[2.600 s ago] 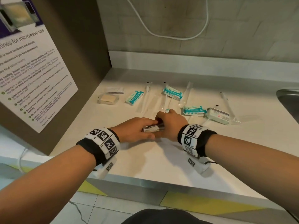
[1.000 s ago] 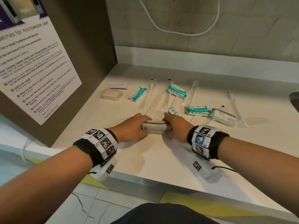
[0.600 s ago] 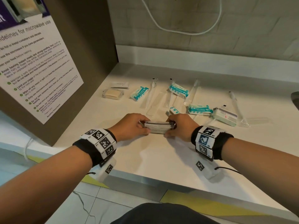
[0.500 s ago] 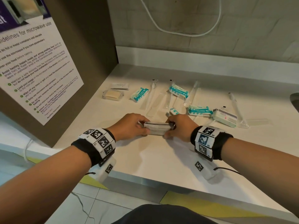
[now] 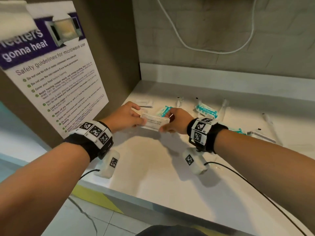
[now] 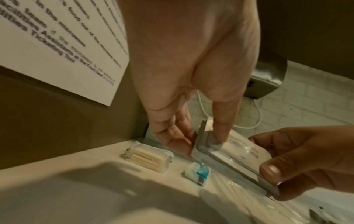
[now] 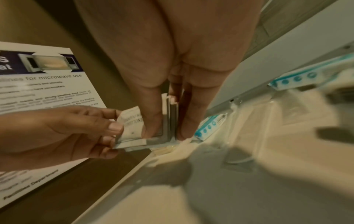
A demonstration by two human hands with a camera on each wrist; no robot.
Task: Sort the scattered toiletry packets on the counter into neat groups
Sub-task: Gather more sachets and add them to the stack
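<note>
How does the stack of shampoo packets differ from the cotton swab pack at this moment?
The stack of shampoo packets is held above the counter by the left hand and right hand; the cotton swab pack lies on it untouched. The stack is opaque with printed text; the pack is clear, showing swabs. Both are flat rectangles.

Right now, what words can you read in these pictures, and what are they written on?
"gonna heat": purple band of the white wall poster.
"Safety guidelines for microwave use": the poster's heading.
"Facilities Department": the poster's foot, in the right wrist view.
"SHAMPOO WITH CONDITIONER": top white sachet of the stack held by the left hand and the right hand.
Poster's small lines and the teal-and-white packets: too blurred.
</note>
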